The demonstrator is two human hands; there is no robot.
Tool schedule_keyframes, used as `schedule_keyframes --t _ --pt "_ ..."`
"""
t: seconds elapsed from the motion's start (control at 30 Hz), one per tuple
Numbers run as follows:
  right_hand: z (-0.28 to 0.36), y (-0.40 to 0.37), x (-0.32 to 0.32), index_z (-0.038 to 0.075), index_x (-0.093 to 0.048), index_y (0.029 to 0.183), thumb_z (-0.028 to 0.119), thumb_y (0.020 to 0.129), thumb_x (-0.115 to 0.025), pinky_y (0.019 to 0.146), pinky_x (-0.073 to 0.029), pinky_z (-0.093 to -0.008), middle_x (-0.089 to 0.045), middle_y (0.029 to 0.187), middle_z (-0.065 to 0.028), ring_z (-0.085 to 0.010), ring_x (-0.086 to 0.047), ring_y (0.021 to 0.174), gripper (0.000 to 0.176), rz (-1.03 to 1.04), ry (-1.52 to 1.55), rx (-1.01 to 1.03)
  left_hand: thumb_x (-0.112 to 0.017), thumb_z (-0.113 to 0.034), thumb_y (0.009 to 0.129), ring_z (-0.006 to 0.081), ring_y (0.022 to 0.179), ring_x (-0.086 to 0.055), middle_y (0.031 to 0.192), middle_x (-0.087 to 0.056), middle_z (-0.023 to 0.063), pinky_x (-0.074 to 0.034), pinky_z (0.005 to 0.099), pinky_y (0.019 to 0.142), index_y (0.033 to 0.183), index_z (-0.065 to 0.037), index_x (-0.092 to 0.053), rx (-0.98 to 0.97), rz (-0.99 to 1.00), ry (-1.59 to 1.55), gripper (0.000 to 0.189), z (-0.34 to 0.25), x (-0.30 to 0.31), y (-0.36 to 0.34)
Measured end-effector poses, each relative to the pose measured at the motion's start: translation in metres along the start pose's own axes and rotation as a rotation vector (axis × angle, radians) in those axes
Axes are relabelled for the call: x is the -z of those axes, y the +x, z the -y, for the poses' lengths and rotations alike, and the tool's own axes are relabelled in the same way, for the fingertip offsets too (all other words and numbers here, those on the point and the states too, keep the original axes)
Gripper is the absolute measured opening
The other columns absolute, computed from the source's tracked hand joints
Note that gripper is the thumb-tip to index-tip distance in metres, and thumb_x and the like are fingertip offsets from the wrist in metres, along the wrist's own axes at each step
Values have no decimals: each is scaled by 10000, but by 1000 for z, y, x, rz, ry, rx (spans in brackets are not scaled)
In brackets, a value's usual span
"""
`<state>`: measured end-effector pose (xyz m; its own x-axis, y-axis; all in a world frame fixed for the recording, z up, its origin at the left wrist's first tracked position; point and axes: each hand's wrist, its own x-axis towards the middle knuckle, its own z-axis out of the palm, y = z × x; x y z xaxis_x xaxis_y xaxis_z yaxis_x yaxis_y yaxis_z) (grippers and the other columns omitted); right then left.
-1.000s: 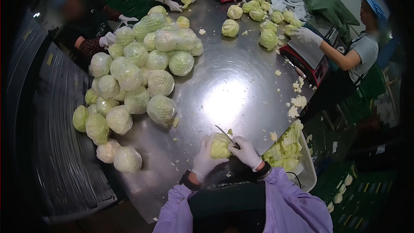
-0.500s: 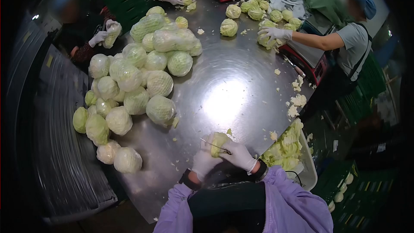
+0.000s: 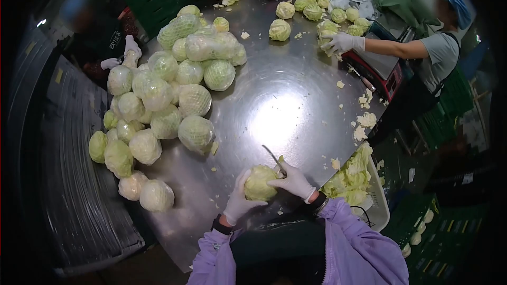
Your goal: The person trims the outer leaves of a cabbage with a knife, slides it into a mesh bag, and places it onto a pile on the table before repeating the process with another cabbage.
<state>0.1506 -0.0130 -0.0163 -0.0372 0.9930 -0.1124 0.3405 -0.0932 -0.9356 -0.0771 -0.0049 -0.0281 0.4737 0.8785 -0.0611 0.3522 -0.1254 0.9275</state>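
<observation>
Head view: my left grip (image 3: 240,201) is clamped around the left side of a trimmed cabbage head (image 3: 259,182) at the near edge of the tabletop (image 3: 296,74). My right grip (image 3: 293,181), against its right flank, is closed on a knife (image 3: 272,157), with the blade slanting up-left past the cabbage's top.

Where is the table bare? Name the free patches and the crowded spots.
The widest free patch is the middle of the table, between the cabbage pile on the left and the red scale on the right. A narrower strip lies between that pile and the left hand holding a cabbage. Crowded: the left side and the far end's small cabbages.
</observation>
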Motion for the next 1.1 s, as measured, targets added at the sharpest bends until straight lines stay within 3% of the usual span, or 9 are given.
schedule_keyframes --t 0.1,0.3,0.43,0.53,0.63,0.7,0.87,1.03,1.1 --pt "-1 0 1 53 -563 977 141 819 -727 584 -394 -206 -468 727 44 -43 -446 640 244 59 128 -69 -903 -322 559 312 1347 -323 1451 -289 176 -309 389 1102 1427 -56 -297 -13 6 21 1091 4 2 0" --pt "-10 -9 10 39 -573 940 180 837 -701 636 -458 -242 -548 738 9 -73 -515 678 216 111 219 -214 -906 -330 541 337 1358 -301 1469 -262 192 -293 400 1112 1427 -64 -300 -46 28 -39 1106 1 2 5" --pt "9 -10 17 41 -574 924 235 830 -717 632 -447 -241 -545 747 -14 -88 -518 683 259 183 278 -415 -900 -373 534 394 1363 -269 1474 -225 246 -292 423 1106 1416 -49 -304 -92 9 207 1113 -31 2 7" --pt "-6 -12 3 43 -565 916 258 831 -719 614 -445 -235 -551 739 -6 -78 -514 652 278 87 35 -175 -900 -395 522 441 1336 -285 1450 -225 290 -321 451 1081 1396 -27 -317 -90 -67 399 1114 -44 -16 10" --pt "-18 -11 9 35 -553 899 242 829 -718 555 -452 -239 -559 704 -5 -80 -531 591 273 120 236 -246 -895 -406 521 444 1311 -315 1440 -243 281 -356 462 1057 1390 -27 -323 -90 -87 531 1107 -40 -22 15" --pt "-22 -12 12 30 -552 887 236 827 -718 535 -457 -249 -562 691 -15 -91 -544 570 271 171 438 -339 -888 -410 528 431 1297 -335 1431 -261 267 -376 467 1040 1389 -33 -327 -111 -81 428 1095 -36 -16 14" --pt "-51 2 9 28 -554 839 158 869 -643 505 -460 -256 -593 666 -43 -106 -575 542 161 -21 32 -253 -877 -360 570 407 1292 -353 1434 -274 239 -356 442 1060 1391 -39 -332 -91 -89 318 1037 -27 0 17" --pt "-41 -9 49 5 -564 805 159 840 -656 495 -454 -262 -602 626 -50 -100 -565 518 182 -178 102 -316 -850 -308 636 338 1285 -375 1419 -318 189 -330 403 1077 1392 -48 -334 -44 -63 122 952 -1 20 21" --pt "-53 -32 79 -2 -585 878 180 829 -678 494 -455 -266 -603 619 -45 -101 -568 518 210 -237 -19 -310 -791 -305 716 271 1279 -378 1371 -375 146 -337 390 1069 1390 -48 -336 63 -126 -456 853 35 24 22"
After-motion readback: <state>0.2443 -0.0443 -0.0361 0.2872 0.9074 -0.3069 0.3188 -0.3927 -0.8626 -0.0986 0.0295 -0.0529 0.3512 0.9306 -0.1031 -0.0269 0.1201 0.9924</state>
